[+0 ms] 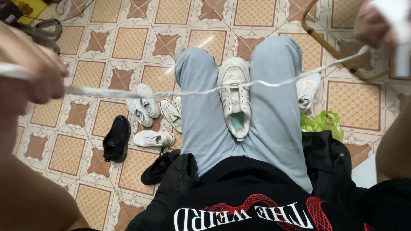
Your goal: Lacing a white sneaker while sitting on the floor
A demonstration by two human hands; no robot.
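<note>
A white sneaker (234, 96) rests between my thighs, toe pointing away from me, its opening toward me. A white shoelace (171, 93) runs through its eyelets and stretches out taut to both sides. My left hand (32, 70) is raised at the left edge, closed around one end of the lace. My right hand (376, 25) is raised at the top right, blurred, gripping the other end. I sit in light grey trousers and a black shirt.
On the patterned tile floor to the left lie several white sneakers (147, 107) and two black shoes (115, 139). Another white shoe (307, 90) sits right of my leg, beside a green plastic bag (325, 122). A chair's curved metal frame (342, 60) stands at top right.
</note>
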